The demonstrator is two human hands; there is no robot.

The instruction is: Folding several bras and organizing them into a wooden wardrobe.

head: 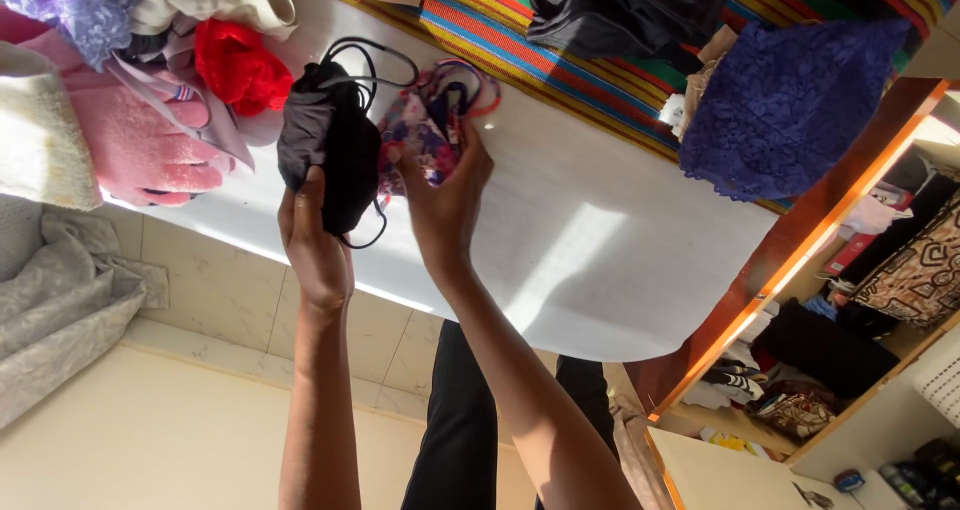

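Black garment (pixel 330 150) in left hand (pixel 315 245); right hand (pixel 445 205) on floral garment (pixel 425 130) (both gripped).

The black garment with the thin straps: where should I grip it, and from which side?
Grip the bunched body of the black garment, coming from the table's near edge as the left hand does. Its thin straps loop loosely at the far end and would slip or tangle.
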